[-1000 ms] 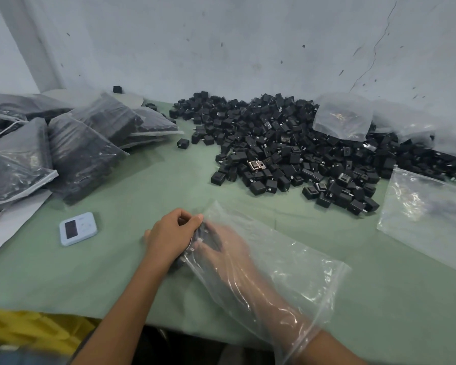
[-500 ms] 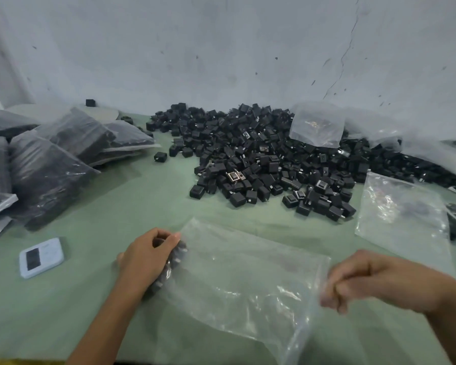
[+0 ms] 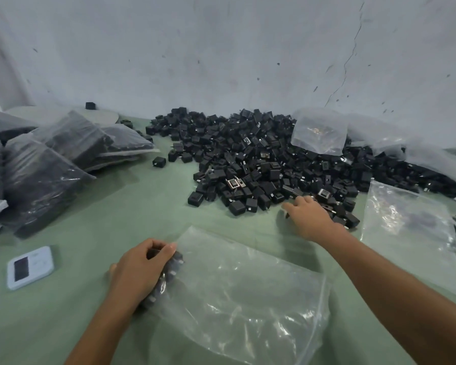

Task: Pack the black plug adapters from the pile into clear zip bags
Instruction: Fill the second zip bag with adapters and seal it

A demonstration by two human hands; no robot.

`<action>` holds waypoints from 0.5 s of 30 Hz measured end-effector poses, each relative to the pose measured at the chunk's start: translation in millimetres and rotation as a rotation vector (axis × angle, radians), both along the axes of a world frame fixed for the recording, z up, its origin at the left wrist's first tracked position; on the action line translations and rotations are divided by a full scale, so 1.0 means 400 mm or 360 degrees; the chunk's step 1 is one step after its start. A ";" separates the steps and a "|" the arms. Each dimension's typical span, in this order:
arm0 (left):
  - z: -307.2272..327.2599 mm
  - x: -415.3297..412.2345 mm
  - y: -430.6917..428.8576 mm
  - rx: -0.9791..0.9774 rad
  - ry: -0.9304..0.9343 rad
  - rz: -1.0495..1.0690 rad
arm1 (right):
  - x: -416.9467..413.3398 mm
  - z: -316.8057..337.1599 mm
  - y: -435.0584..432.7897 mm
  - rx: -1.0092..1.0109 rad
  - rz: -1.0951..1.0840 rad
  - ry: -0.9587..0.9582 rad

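Since prev. frame, R hand (image 3: 308, 217) has let go of the bag's mouth at lower right and reached up to centre-right, fingertips on the near edge of the adapter pile (image 3: 261, 159). Palm is down, thumb spread left; whether it grasps an adapter cannot be told. Lower centre: clear zip bag (image 3: 248, 299) lies flat on the green table (image 3: 111, 212), mouth toward lower right. L hand (image 3: 140, 270), unchanged in place, clenches the bag's left end, fingers curled over a short row of black adapters (image 3: 170, 270) inside the film. Left edge, near L hand: white device w/ dark screen (image 3: 30, 267). Right edge: second clear bag (image 3: 411, 233), lying flat. Mid left: filled bags (image 3: 50, 167), stacked and leaning. Far centre: loose pile runs along the wall (image 3: 221, 48); a crumpled clear bag (image 3: 319, 130) sits on it, upper right of centre.
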State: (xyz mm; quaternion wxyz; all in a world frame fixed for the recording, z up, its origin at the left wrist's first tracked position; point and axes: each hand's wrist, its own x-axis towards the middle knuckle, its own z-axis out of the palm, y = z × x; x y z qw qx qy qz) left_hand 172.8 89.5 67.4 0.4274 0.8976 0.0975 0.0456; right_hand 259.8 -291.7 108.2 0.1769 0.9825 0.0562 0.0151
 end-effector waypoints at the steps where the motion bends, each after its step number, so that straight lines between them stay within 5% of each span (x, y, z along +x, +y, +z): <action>1: 0.003 -0.001 -0.002 0.0025 -0.0001 0.0010 | -0.003 0.012 0.005 0.0153 -0.0062 0.0032; 8: 0.013 -0.006 -0.005 0.0042 -0.0005 0.0030 | -0.254 0.153 -0.011 0.2498 -0.0297 -0.0076; 12: 0.011 -0.003 -0.003 -0.0011 0.0039 -0.0001 | -0.501 0.127 -0.051 0.3269 -0.0716 0.0059; 15: 0.008 0.006 0.000 -0.0023 0.0037 0.0005 | -0.665 0.070 -0.015 0.3374 -0.0810 0.0332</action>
